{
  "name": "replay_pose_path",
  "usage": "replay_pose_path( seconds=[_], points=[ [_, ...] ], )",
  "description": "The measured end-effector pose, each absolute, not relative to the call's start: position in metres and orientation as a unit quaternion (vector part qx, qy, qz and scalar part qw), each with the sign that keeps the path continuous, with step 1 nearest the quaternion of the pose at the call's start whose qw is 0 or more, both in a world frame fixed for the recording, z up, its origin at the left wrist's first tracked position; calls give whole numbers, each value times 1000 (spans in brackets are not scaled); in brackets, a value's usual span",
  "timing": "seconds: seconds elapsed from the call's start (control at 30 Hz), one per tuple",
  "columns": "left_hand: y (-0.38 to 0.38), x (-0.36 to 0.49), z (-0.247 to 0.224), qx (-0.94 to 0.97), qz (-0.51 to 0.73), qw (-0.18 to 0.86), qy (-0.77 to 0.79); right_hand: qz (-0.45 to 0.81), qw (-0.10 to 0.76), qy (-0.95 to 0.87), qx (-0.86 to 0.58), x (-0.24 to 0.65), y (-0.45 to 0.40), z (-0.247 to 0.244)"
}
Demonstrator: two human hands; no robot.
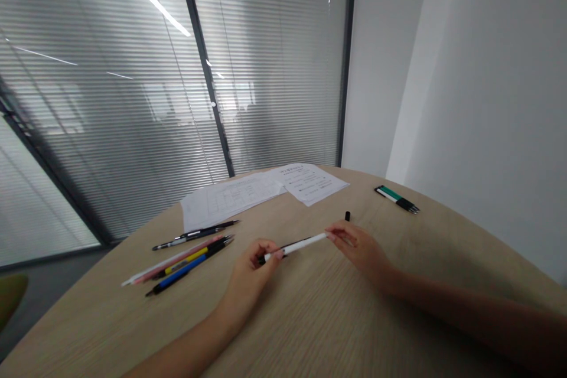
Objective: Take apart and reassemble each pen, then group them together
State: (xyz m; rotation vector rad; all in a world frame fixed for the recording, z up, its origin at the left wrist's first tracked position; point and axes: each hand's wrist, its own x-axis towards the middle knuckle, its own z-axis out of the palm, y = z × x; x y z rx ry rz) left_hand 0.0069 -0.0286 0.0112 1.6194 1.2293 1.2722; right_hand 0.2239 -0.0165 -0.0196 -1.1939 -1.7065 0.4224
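Note:
A white pen (305, 243) is held at both ends, slightly above the wooden table (310, 319). My left hand (254, 266) pinches its left end between thumb and fingers, where a dark part shows. At the right end, the fingertips of my right hand (357, 248) are closed on the pen. Behind the white pen runs a thin dark strip, too unclear to tell whether it is another pen or a shadow. A small black cap (348, 216) stands on the table just beyond my right hand.
Left of my hands lie several pens, among them a blue pen (181, 275), a yellow pen (188, 261) and dark pens (195, 234). Printed papers (312, 183) cover part of the far edge. A green and white pen bundle (397, 198) lies at the right.

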Motion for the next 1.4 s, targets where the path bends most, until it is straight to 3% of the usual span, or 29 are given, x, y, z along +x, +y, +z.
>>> replay_pose_path(
  seconds=[0.17,0.43,0.7,1.1,1.2,1.4],
  points=[
    [-31,10,10,671,445,355,474,155,521,-688,-481,225,-16,-22],
    [-26,6,4,726,369,326,480,74,503,-722,-469,221,-24,-15],
    [-27,6,5,750,360,304,463,15,512,-731,-451,220,-25,-15],
    [-30,6,9,742,373,311,463,60,496,-748,-437,219,-23,-20],
    [-29,6,10,726,390,320,467,68,458,-769,-440,221,-18,-22],
    [-28,6,8,695,437,365,438,24,266,-872,-411,216,-16,-20]
  ],
)
